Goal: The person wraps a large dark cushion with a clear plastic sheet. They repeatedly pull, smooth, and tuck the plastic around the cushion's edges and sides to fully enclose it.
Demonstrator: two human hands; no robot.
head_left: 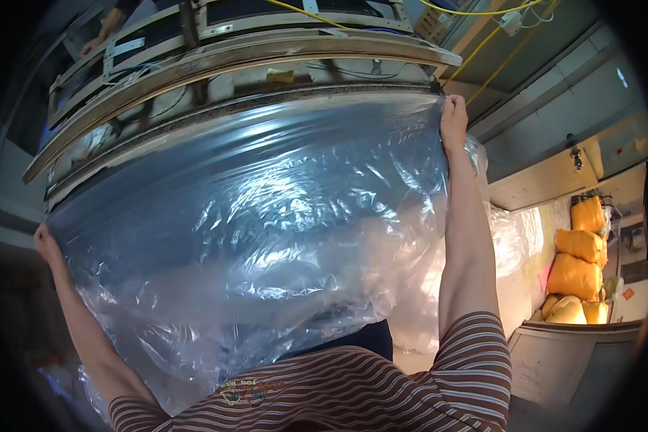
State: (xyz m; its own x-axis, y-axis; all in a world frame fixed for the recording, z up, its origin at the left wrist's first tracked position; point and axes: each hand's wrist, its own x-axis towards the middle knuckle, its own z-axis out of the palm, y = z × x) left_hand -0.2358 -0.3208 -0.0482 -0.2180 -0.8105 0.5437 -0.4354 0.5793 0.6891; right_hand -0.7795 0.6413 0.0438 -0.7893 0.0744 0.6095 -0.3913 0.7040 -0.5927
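A big sheet of clear, crinkled plastic film [266, 216] is stretched wide in front of me and fills most of the view. My left hand [47, 245] is closed on its left upper corner, arm raised. My right hand [453, 119] is closed on its right upper corner, arm stretched up beside a metal frame. The film hangs down over my striped shirt and hides what lies behind it.
A long metal-framed machine or rack [245, 54] runs across the top, with yellow cables [482, 43] above right. Another person's hand [93, 45] rests on it at the far left. Several stuffed yellow sacks [579, 270] are stacked at right, behind a grey bin [561, 360].
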